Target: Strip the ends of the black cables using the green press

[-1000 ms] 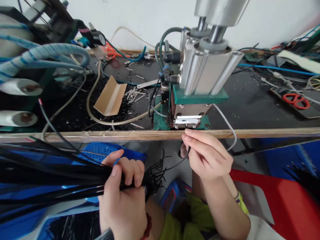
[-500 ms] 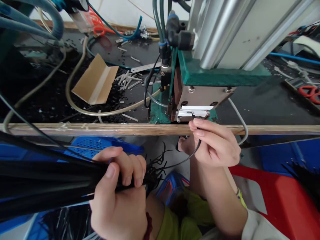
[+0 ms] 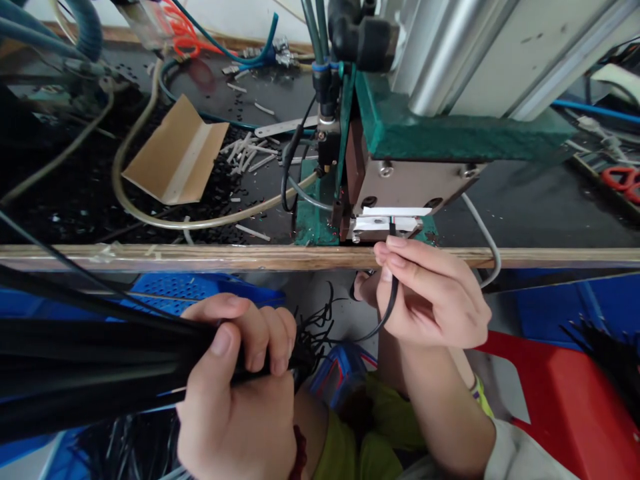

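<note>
My left hand (image 3: 240, 387) is wrapped round a thick bundle of black cables (image 3: 100, 367) that runs off to the left. Between the thumb and fingertips of my right hand (image 3: 430, 287) is one black cable (image 3: 389, 303), looping down toward the loose cable ends. Its tip, with thin coloured wires, lies at the white-faced slot (image 3: 373, 223) at the bottom of the press (image 3: 410, 187). The press has a green plate (image 3: 450, 137) and metal cylinders above the slot.
A wooden bench edge (image 3: 200, 258) crosses the view. Folded cardboard (image 3: 177, 153), grey tube pieces (image 3: 250, 152) and hoses lie left of the press. Red-handled scissors (image 3: 620, 179) are at right. Below are a red stool (image 3: 565, 387) and blue baskets (image 3: 170, 287).
The cable tip in my right hand has shifted slightly right along the slot, and more black jacket shows above my fingers. The view has moved slightly; my left hand keeps its hold.
</note>
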{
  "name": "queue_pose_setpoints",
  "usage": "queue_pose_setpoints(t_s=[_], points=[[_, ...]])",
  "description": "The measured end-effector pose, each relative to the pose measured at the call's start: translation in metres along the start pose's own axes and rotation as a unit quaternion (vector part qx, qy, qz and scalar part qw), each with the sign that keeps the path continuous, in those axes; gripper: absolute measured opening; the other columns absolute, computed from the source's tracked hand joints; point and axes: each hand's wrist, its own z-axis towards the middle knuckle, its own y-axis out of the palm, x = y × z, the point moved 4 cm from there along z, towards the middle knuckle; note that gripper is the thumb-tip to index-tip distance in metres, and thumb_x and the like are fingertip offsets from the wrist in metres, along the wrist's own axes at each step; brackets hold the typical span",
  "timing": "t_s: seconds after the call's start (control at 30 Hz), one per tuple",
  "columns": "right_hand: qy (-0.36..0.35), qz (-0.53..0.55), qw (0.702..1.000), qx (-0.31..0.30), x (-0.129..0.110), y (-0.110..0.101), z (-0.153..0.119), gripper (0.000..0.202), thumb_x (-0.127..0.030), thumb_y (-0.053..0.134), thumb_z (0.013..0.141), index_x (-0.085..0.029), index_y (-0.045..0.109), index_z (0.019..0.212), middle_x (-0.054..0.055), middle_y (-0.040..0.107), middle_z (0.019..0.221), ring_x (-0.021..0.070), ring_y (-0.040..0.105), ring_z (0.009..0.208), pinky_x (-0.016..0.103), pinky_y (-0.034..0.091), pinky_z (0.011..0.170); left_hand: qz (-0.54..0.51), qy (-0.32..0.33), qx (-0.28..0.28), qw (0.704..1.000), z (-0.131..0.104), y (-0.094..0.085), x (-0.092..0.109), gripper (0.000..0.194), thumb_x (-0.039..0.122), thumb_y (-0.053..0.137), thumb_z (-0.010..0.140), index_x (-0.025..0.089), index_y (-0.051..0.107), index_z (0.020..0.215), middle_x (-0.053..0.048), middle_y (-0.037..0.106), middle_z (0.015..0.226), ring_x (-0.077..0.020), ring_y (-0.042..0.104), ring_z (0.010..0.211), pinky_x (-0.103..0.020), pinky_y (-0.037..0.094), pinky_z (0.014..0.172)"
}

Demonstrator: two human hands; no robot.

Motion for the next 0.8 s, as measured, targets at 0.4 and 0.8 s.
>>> queue_pose_setpoints(t_s=[0.4, 0.8], points=[[-0.046, 0.035, 0.998, 0.013, -0.0039, 0.0001, 0.0004, 0.025, -0.002, 0.073, 0.098, -0.020, 0.082, 0.111, 0.004, 0.089, 0.114, 0.0184, 0.088, 0.100, 0.029, 0.076, 0.084, -0.024, -0.009, -0.019, 0.999, -0.0031, -0.0013, 0.0028, 0.011, 0.027, 0.080, 0.097, 0.021, 0.078, 0.088, 0.005, 0.039, 0.061, -0.0120, 0.038, 0.047, -0.032, 0.038, 0.052], [-0.013, 0.056, 0.998, 0.006, -0.0072, 0.0002, -0.0022, 0.044, 0.006, 0.072, 0.096, -0.016, 0.080, 0.133, 0.006, 0.088, 0.117, 0.0215, 0.088, 0.100, 0.031, 0.079, 0.087, -0.035, -0.023, -0.043, 0.998, -0.0012, -0.0014, -0.0037, 0.012, 0.028, 0.081, 0.097, 0.021, 0.078, 0.089, 0.005, 0.041, 0.060, -0.0122, 0.041, 0.048, -0.031, 0.039, 0.053]])
